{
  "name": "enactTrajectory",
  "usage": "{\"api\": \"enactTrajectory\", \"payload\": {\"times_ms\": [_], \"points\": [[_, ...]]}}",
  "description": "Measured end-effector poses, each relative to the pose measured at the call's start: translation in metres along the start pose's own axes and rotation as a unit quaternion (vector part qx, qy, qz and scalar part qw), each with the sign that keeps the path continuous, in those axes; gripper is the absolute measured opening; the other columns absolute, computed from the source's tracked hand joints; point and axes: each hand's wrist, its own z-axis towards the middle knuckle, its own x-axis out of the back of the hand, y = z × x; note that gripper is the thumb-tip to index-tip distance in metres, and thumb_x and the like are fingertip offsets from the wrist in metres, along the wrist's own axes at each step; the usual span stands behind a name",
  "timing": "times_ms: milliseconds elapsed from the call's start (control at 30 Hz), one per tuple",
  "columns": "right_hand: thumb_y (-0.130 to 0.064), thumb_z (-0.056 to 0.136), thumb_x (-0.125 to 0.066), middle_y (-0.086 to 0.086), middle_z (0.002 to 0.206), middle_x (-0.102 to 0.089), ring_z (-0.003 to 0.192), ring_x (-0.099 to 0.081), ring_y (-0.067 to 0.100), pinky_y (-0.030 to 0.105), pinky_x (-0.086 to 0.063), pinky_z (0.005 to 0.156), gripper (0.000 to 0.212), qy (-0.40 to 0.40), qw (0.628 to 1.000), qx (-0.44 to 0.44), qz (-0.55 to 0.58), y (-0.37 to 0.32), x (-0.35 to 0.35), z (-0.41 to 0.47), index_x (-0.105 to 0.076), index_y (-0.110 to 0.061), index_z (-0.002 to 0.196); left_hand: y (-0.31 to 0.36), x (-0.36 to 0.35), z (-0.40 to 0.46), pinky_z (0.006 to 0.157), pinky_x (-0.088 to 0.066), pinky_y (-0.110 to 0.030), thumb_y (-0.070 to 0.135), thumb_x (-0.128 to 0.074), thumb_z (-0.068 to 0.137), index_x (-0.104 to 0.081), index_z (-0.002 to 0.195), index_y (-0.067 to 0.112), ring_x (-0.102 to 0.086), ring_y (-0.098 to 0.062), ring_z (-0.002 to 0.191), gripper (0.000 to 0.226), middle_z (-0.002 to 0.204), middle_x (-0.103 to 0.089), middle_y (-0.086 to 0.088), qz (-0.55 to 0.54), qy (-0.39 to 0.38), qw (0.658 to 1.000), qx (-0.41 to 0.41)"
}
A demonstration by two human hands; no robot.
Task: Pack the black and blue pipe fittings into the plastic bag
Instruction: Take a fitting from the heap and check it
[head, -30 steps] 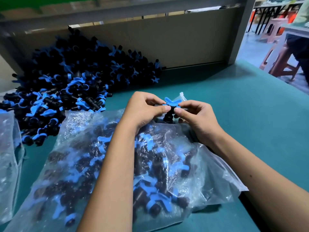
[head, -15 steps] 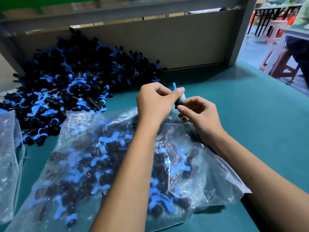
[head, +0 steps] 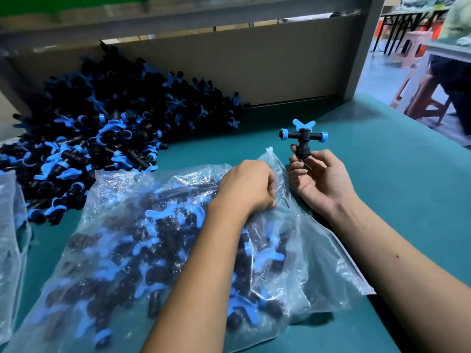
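Your right hand (head: 321, 179) pinches one pipe fitting (head: 303, 138) beside the plastic bag (head: 163, 250). Your left hand (head: 247, 187) clutches the bag mouth. A slack mouth could snag the fitting's handle.

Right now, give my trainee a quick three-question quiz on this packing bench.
1. True or false: the right hand holds a single pipe fitting above the table.
2. What does the left hand grip?
A. the loose pile
B. the plastic bag
C. a stool
3. Fill in: the held fitting's butterfly handle is coloured ____.

Key: 1 true; 2 B; 3 blue.
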Motion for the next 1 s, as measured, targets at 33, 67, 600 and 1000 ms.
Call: {"api": "enactTrajectory", "payload": {"times_ms": [33,67,600,1000], "points": [[-0.014,0.09,-0.045,0.01,0.08,-0.054,0.065,-0.044,0.012,0.015,-0.038,0.056,0.027,0.005,1.0,0.009,-0.001,-0.002,0.0,0.0,-0.064,0.002,0.101,-0.002,0.001,0.002,0.072,-0.048,-0.029,0.026,-0.089,0.077,-0.071,0.071,0.023,-0.066,-0.017,0.087,0.019,0.083,-0.068,0.011,-0.019,-0.002,1.0,0.003],[-0.015,0.092,-0.043,0.01,0.079,-0.053,0.064,-0.042,0.013,0.016,-0.036,0.056,0.028,0.009,1.0,0.02,-0.003,-0.004,0.0,0.0,-0.065,0.001,0.096,-0.003,0.004,0.003,0.07,-0.046,-0.027,0.024,-0.088,0.078,-0.071,0.069,0.022,-0.065,-0.013,0.081,0.019,0.078,-0.068,0.012,-0.048,-0.004,0.999,0.002],[-0.02,0.086,-0.032,0.003,0.073,-0.041,0.056,-0.026,0.013,0.022,-0.021,0.041,0.023,0.073,0.971,0.159,-0.161,-0.022,0.01,0.006,-0.054,-0.017,0.081,-0.013,0.011,0.0,0.086,-0.049,-0.034,0.025,-0.088,0.079,-0.076,0.073,0.023,-0.049,-0.016,0.107,0.014,0.091,-0.063,-0.001,-0.065,-0.001,0.997,-0.035],[-0.013,0.078,-0.056,-0.004,0.053,-0.047,0.048,-0.035,0.009,0.024,-0.022,0.048,0.014,0.014,0.871,0.206,-0.446,-0.028,-0.004,-0.008,-0.063,-0.015,0.066,-0.046,0.047,-0.012,0.088,-0.057,-0.036,0.013,-0.066,0.088,-0.066,0.091,0.002,-0.066,-0.023,0.097,0.012,0.114,-0.07,-0.006,-0.609,0.105,0.776,-0.13]]}}
